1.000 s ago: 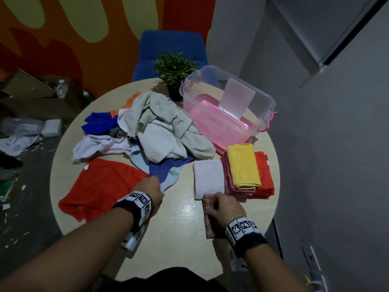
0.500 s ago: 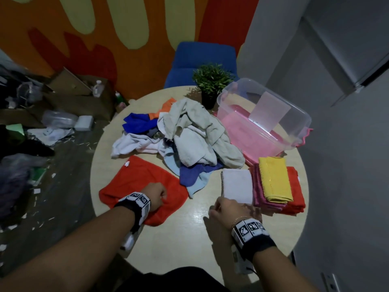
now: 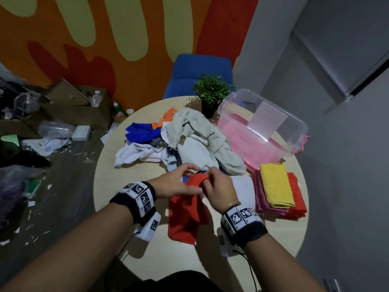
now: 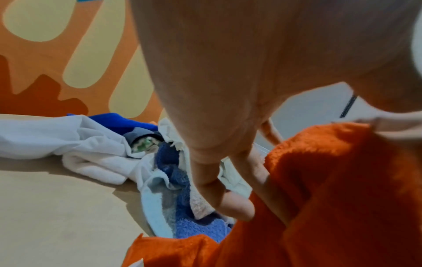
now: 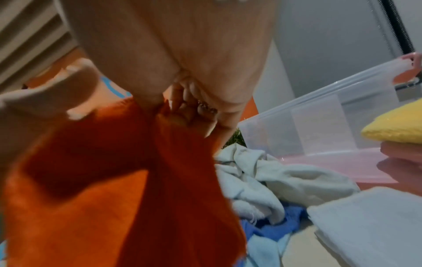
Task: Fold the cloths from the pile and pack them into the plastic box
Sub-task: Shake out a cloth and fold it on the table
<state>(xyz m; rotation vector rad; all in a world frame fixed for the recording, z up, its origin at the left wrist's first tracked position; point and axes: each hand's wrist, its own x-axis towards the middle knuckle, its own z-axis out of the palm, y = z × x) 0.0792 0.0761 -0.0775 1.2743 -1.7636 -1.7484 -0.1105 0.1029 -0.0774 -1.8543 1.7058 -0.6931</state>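
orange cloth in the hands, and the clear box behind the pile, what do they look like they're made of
The orange cloth, held up by the left hand and right hand: soft, matte, fuzzy nap, limp drape, so probably microfibre or terry; which one cannot be told.

The clear plastic box: stiff, glossy, see-through walls with highlights, so likely moulded plastic. The pink surface seen through it may be its lid or a cloth.

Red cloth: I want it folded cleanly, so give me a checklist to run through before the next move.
1. Left hand grips the red cloth: ok.
2. Right hand pinches its top edge: ok.
3. Cloth hanging flat: not ok, it is bunched.
4. Bare table in front to lay it on: ok.
5. Folded stack and folded white cloth lie apart from it: ok.
6. Plastic box open: ok.
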